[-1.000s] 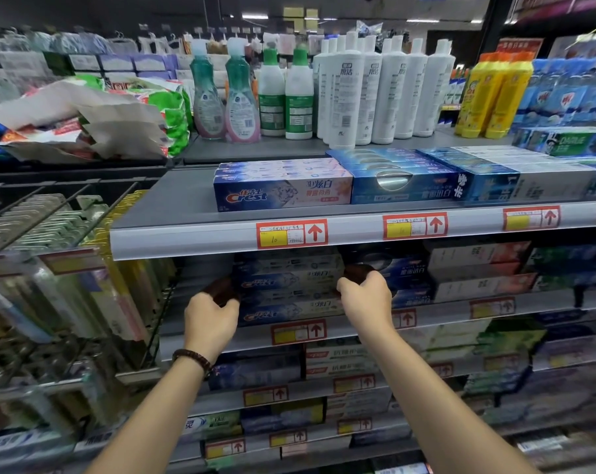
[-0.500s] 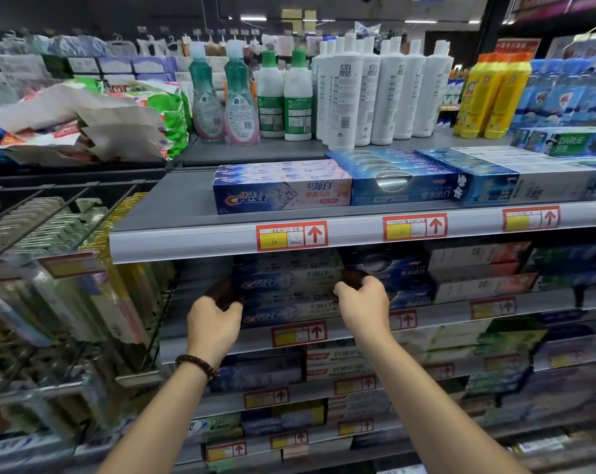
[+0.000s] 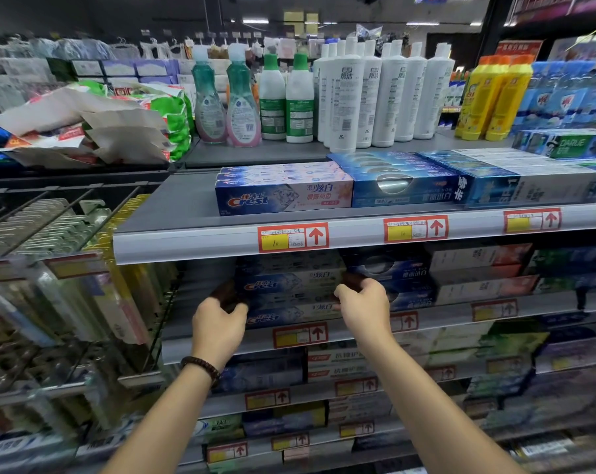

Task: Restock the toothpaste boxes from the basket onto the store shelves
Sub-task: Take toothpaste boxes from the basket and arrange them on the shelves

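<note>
A stack of blue Crest toothpaste boxes (image 3: 289, 289) lies on the second shelf (image 3: 453, 311), under the top shelf's rail. My left hand (image 3: 219, 323) grips the stack's left end and my right hand (image 3: 361, 302) grips its right end; the fingertips reach into shadow. More Crest boxes (image 3: 282, 191) lie on the top shelf (image 3: 187, 241). The basket is out of view.
Other toothpaste boxes (image 3: 477, 186) fill the shelves to the right and below. Bottles (image 3: 375, 94) stand on the back ledge above. Toothbrush packs (image 3: 50, 241) hang on hooks at the left. Red price tags (image 3: 293, 237) run along the rails.
Both hands have slid slightly inward along the stack's ends on the second shelf. The boxes look a little more squared up.
</note>
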`<state>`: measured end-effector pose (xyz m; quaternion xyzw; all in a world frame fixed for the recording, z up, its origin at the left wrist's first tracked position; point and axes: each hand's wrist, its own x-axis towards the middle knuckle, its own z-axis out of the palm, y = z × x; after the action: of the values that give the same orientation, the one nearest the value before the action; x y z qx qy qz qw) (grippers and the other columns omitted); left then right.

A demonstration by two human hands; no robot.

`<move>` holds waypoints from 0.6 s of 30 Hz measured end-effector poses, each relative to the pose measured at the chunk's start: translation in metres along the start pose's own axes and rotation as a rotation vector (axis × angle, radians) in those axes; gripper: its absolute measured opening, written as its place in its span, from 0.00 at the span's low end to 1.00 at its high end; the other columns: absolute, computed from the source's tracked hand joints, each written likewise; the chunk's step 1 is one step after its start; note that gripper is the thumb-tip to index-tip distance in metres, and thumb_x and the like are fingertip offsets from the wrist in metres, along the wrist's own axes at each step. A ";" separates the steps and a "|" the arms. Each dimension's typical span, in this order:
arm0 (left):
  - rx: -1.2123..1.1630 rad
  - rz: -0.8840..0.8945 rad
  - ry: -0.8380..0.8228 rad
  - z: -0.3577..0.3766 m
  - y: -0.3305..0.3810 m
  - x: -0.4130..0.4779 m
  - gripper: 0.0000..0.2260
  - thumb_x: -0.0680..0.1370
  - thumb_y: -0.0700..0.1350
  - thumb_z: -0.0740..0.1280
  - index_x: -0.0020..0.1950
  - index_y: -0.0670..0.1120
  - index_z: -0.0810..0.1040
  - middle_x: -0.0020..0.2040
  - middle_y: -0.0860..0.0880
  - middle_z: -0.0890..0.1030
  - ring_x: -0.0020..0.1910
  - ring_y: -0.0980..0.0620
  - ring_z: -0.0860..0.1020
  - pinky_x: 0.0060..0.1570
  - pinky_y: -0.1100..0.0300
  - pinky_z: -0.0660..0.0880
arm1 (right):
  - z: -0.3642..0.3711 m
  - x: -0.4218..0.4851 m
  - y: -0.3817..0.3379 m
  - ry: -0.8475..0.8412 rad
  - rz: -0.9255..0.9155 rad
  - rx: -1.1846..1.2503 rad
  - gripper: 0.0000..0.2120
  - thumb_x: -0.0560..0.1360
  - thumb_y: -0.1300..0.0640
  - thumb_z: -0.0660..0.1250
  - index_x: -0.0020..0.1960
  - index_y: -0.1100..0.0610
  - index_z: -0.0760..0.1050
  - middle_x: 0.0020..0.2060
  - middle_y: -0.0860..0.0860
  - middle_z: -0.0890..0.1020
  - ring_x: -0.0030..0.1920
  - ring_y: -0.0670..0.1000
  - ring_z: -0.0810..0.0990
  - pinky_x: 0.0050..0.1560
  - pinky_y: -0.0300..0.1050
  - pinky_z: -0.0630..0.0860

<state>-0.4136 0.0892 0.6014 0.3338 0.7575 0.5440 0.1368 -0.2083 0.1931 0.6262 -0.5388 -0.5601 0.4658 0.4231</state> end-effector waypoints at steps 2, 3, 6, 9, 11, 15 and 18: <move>-0.003 0.002 -0.004 0.000 0.000 -0.001 0.07 0.78 0.39 0.71 0.44 0.51 0.80 0.35 0.54 0.81 0.37 0.49 0.78 0.40 0.57 0.74 | -0.001 0.000 0.001 -0.002 -0.008 0.002 0.03 0.80 0.57 0.69 0.50 0.49 0.79 0.46 0.50 0.86 0.45 0.51 0.86 0.49 0.52 0.85; -0.010 0.003 -0.007 0.000 0.001 -0.002 0.08 0.78 0.39 0.70 0.47 0.53 0.79 0.39 0.56 0.81 0.40 0.51 0.79 0.43 0.57 0.74 | -0.001 0.000 0.002 -0.003 -0.013 0.006 0.04 0.81 0.57 0.69 0.49 0.48 0.78 0.46 0.50 0.85 0.45 0.51 0.86 0.50 0.52 0.85; -0.029 -0.023 0.007 -0.001 0.003 -0.004 0.09 0.79 0.40 0.71 0.53 0.54 0.80 0.45 0.56 0.83 0.46 0.52 0.81 0.50 0.59 0.74 | -0.003 0.002 0.005 -0.007 -0.017 0.026 0.06 0.81 0.57 0.69 0.47 0.47 0.77 0.45 0.48 0.85 0.46 0.51 0.87 0.50 0.50 0.85; -0.014 -0.082 0.031 0.000 0.003 -0.006 0.01 0.79 0.42 0.72 0.49 0.46 0.81 0.40 0.52 0.82 0.43 0.47 0.81 0.42 0.58 0.72 | -0.007 0.001 0.005 -0.013 -0.027 0.038 0.04 0.81 0.57 0.69 0.52 0.49 0.78 0.46 0.47 0.85 0.47 0.51 0.87 0.48 0.48 0.84; 0.005 -0.097 0.040 0.000 0.002 -0.007 0.04 0.79 0.43 0.72 0.49 0.43 0.81 0.39 0.50 0.81 0.41 0.47 0.80 0.39 0.58 0.71 | -0.011 -0.001 0.006 -0.019 -0.043 0.047 0.08 0.81 0.58 0.69 0.50 0.45 0.75 0.44 0.46 0.84 0.46 0.51 0.87 0.46 0.46 0.82; 0.014 -0.110 0.073 -0.001 0.004 -0.010 0.07 0.79 0.44 0.72 0.54 0.43 0.80 0.48 0.47 0.83 0.48 0.45 0.81 0.46 0.54 0.77 | -0.019 -0.006 0.012 -0.017 -0.048 0.056 0.08 0.80 0.59 0.68 0.52 0.47 0.79 0.44 0.48 0.86 0.46 0.51 0.87 0.52 0.51 0.85; 0.055 -0.072 0.135 -0.002 0.001 -0.013 0.12 0.79 0.46 0.73 0.55 0.43 0.75 0.52 0.42 0.80 0.49 0.42 0.78 0.49 0.50 0.76 | -0.026 -0.009 0.018 -0.020 -0.055 0.090 0.12 0.80 0.61 0.68 0.62 0.52 0.79 0.48 0.51 0.87 0.46 0.47 0.88 0.47 0.43 0.84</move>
<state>-0.4052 0.0795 0.6013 0.2726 0.7914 0.5387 0.0959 -0.1784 0.1856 0.6144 -0.4989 -0.5574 0.4839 0.4540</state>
